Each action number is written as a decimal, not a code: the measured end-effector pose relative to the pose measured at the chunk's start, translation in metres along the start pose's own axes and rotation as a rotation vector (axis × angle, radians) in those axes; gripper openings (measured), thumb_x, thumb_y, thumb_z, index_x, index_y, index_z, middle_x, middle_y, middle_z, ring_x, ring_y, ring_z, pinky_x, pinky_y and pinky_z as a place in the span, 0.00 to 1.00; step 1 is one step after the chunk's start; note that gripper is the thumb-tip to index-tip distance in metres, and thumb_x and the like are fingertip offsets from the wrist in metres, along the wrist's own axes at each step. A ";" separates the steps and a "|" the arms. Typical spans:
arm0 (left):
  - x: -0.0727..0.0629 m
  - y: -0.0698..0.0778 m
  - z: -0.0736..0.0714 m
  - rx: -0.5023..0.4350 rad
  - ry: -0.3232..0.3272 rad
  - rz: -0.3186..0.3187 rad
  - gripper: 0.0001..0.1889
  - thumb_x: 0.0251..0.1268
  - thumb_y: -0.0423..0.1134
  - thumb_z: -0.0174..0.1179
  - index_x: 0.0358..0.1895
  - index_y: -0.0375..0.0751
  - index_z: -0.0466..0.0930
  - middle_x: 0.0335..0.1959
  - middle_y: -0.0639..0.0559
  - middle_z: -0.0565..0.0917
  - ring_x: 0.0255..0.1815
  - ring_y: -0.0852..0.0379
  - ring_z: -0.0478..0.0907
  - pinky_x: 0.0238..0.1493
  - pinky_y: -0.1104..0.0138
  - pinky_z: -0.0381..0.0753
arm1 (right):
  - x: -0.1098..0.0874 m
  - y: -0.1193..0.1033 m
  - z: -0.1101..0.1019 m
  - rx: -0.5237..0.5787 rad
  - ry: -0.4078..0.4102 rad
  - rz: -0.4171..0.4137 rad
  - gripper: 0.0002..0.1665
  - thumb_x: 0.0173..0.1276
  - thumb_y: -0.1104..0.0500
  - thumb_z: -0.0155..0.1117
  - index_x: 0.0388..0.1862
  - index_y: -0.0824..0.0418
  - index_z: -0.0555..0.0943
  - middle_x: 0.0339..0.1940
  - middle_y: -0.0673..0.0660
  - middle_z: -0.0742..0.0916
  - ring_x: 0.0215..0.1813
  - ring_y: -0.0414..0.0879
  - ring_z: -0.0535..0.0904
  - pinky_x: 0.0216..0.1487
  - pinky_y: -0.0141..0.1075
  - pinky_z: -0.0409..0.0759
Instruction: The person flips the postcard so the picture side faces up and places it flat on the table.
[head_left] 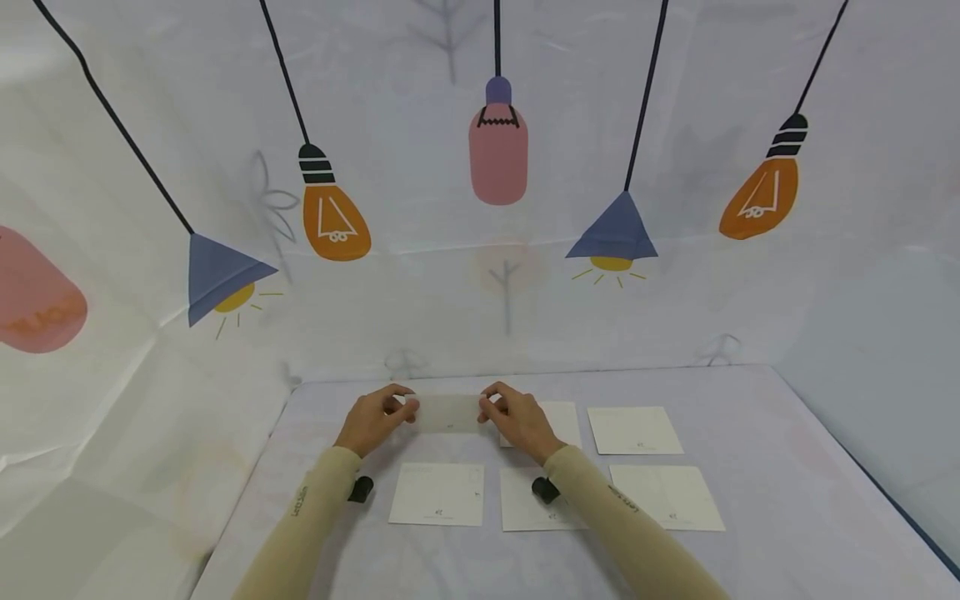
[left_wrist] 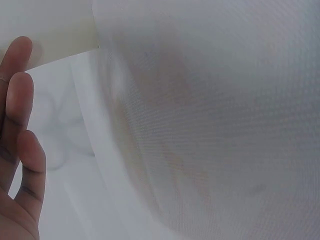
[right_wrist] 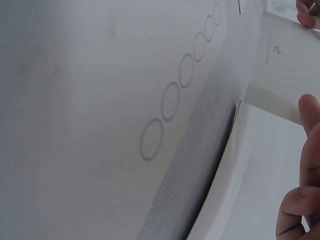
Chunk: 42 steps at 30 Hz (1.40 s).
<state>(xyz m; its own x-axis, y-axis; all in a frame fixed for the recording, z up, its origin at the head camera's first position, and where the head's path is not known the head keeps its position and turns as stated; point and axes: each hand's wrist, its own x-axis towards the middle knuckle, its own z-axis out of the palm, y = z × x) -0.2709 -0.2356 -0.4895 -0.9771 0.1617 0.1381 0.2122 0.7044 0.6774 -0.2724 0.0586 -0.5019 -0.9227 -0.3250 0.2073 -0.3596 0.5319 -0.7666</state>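
Observation:
A white card [head_left: 447,410] with small faint print along its lower edge is held up by its two ends near the far side of the table. At its left end my left hand [head_left: 377,418] pinches it between thumb and fingers. My right hand [head_left: 521,421] pinches the opposite end. In the right wrist view the same card [right_wrist: 282,65] spans between fingers of both hands. Part of the card [left_wrist: 55,20] also shows beyond my left fingers [left_wrist: 20,95] in the left wrist view. Behind my right hand lies another white card [head_left: 561,417], partly covered.
More white cards lie flat on the table [head_left: 345,558]: one at far right [head_left: 635,431], and a nearer row with a left card [head_left: 437,500], a middle card [head_left: 525,508] under my right forearm, and a right card [head_left: 682,496]. A lamp-printed sheet [head_left: 420,317] stands behind.

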 end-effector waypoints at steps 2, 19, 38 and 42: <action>0.000 0.001 -0.001 -0.002 0.001 -0.004 0.18 0.71 0.56 0.62 0.56 0.52 0.83 0.29 0.60 0.87 0.30 0.60 0.79 0.34 0.62 0.77 | 0.000 0.000 0.000 0.003 0.002 0.007 0.13 0.80 0.47 0.56 0.53 0.50 0.80 0.33 0.43 0.90 0.22 0.38 0.70 0.29 0.34 0.72; -0.004 0.007 -0.005 -0.037 0.012 0.046 0.16 0.73 0.57 0.60 0.49 0.51 0.87 0.29 0.63 0.87 0.34 0.51 0.83 0.35 0.60 0.76 | -0.003 -0.004 -0.002 0.034 0.001 -0.024 0.10 0.81 0.47 0.55 0.50 0.49 0.79 0.36 0.45 0.91 0.29 0.43 0.80 0.35 0.38 0.76; -0.006 0.003 -0.001 0.037 0.005 0.077 0.20 0.70 0.59 0.62 0.53 0.51 0.87 0.37 0.57 0.87 0.36 0.62 0.79 0.36 0.63 0.76 | -0.007 -0.005 -0.003 -0.097 0.000 -0.063 0.09 0.77 0.51 0.62 0.50 0.52 0.81 0.46 0.50 0.89 0.39 0.40 0.81 0.42 0.38 0.79; -0.007 0.001 0.000 0.061 0.012 0.069 0.16 0.69 0.56 0.65 0.52 0.53 0.88 0.39 0.59 0.87 0.36 0.62 0.79 0.38 0.62 0.76 | -0.006 -0.006 -0.002 -0.128 -0.015 -0.055 0.09 0.75 0.53 0.63 0.50 0.53 0.82 0.46 0.50 0.89 0.37 0.39 0.81 0.37 0.36 0.79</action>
<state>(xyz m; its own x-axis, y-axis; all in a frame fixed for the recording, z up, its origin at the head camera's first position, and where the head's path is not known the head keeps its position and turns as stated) -0.2636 -0.2356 -0.4899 -0.9601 0.2037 0.1917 0.2794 0.7326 0.6207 -0.2652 0.0587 -0.4974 -0.8995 -0.3672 0.2369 -0.4249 0.6081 -0.6706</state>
